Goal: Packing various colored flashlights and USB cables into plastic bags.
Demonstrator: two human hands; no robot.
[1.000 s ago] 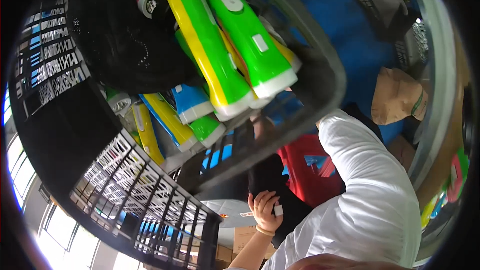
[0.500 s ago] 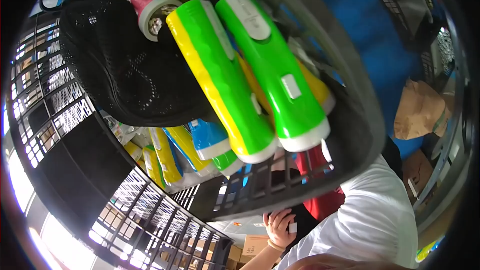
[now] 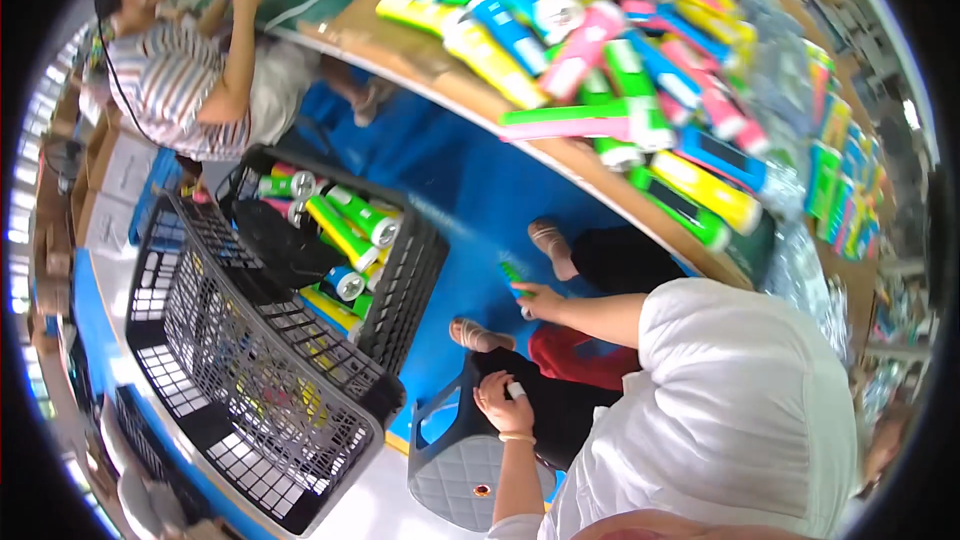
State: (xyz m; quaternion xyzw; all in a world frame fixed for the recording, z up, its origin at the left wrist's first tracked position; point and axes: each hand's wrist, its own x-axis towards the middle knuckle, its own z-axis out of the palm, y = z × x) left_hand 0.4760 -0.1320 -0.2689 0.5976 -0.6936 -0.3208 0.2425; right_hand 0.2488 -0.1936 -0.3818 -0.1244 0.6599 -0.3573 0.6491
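Note:
My left hand [image 3: 495,401] lies on my dark-trousered thigh, its fingers loosely spread and holding nothing. One finger has a white wrap, and a band circles the wrist. My right hand [image 3: 540,302] is closed around a slim green object [image 3: 514,278] with a pale lower end; blur hides its exact kind. It is held in front of my knees, short of the table's edge. Beyond it, many flashlights [image 3: 505,32] in yellow, blue, pink and green lie piled on the table [image 3: 440,80]. More flashlights [image 3: 340,230] fill a black crate [image 3: 405,285] to the left.
A second black crate [image 3: 250,380] stands tilted against the filled one, where a black mesh item [image 3: 285,245] also lies. Beside my leg is a grey stool [image 3: 455,480]. A person in a striped top [image 3: 190,80] sits far left. Clear plastic bags [image 3: 790,70] hang at the table's right.
The view has swung away from the close-up crate, which now appears smaller at left. The flashlight-covered table, the other person and my right hand have come into sight. My left hand stays on my thigh.

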